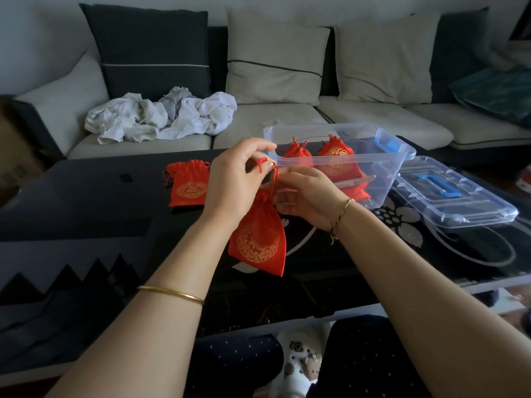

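Your dark glass table (86, 202) carries a red pouch (188, 183) at its left; a clear box (382, 179) stands further right. The box's lid (457, 196) lies just beside it.

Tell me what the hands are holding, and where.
A red drawstring pouch: the left hand pinches its cord, the right hand holds near the gathered neck.

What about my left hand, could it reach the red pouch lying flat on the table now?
Probably yes: the flat pouch lies beside the left hand with bare table between, but its fingers pinch the drawstring.
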{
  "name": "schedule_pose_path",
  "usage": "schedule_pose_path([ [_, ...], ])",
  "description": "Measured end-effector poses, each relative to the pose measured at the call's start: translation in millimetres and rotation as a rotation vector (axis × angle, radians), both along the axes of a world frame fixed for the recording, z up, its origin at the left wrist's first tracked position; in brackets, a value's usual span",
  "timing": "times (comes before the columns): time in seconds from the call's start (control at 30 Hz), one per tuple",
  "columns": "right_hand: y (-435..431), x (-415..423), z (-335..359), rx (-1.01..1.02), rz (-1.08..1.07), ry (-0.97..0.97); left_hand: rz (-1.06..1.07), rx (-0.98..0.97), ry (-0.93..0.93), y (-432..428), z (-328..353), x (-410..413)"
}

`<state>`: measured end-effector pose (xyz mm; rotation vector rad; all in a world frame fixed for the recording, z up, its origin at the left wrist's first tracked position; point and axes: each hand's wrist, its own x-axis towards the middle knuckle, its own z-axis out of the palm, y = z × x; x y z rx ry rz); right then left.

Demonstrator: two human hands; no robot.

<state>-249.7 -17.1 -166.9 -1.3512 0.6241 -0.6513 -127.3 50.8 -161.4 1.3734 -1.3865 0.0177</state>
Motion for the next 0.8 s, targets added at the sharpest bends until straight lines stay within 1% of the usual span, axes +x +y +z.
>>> schedule_pose_path([
  [0.07, -2, -4, 0, -0.091, -0.075, 0.06, -0.065, 0.052, 0.149, 2, 2, 2],
  [0.13, -3, -8, 0, -0.16, -0.1, 0.102, -0.107, 0.084, 0.272, 3, 4, 4],
  [0.23, -2, -12, 2, -0.21, -0.095, 0.151, -0.107, 0.131, 0.32, 3, 2, 5],
  [0.5, -9, -14, 0, -0.127, -0.201, 0.089, -0.142, 0.18, 0.563, 1, 1, 11],
  [0.57, -10, -13, -2, -0.097, -0.255, 0.069, -0.108, 0.206, 0.59, 0, -1, 12],
  [0.67, -12, -12, -4, 0.023, -0.331, -0.016, 0.058, 0.264, 0.52, 0, -6, 17],
  [0.73, -14, -10, -5, 0.201, -0.34, -0.136, 0.184, 0.297, 0.438, 1, -10, 22],
  [0.8, -15, -9, -6, 0.403, -0.32, -0.267, 0.262, 0.32, 0.447, 0, -12, 25],
])
